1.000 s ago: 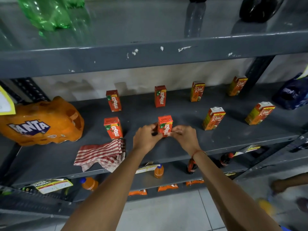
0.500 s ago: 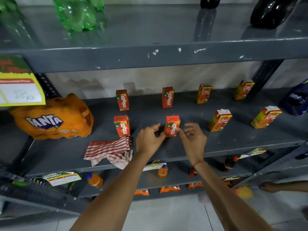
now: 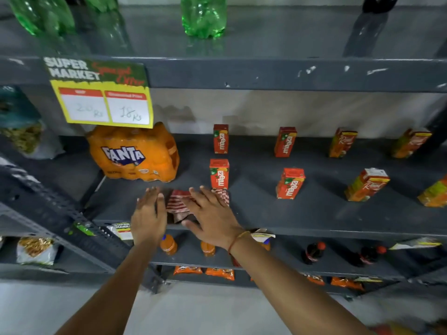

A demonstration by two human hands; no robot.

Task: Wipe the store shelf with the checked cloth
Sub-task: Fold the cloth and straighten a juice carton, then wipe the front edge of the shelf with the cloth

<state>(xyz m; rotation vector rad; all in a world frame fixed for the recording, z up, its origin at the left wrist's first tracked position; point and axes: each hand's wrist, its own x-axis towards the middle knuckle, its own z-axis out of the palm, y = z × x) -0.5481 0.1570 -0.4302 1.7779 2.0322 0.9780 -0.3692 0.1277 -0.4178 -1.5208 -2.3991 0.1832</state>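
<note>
The checked cloth (image 3: 178, 203) lies bunched near the front edge of the grey store shelf (image 3: 302, 211), just left of the frame's centre. The left hand (image 3: 148, 217) rests flat at the cloth's left side, fingers (image 3: 151, 197) straight and spread, gripping nothing. The right hand (image 3: 212, 217) lies over the cloth's right part, fingers (image 3: 205, 198) spread and open, palm down, not closed on the fabric.

Just behind the cloth's right end stands a Maaza carton (image 3: 219, 174), touching or nearly touching it. The orange Fanta pack (image 3: 134, 154) sits behind and to the left, near but apart. To the right, the shelf surface is bare as far as another Maaza carton (image 3: 290, 183), with more cartons in the upper right.

A yellow price card (image 3: 102, 102) hangs from the shelf above, where green bottles (image 3: 204, 16) stand. Below, small orange bottles (image 3: 168, 245) sit on a lower shelf over a pale floor (image 3: 193, 310).
</note>
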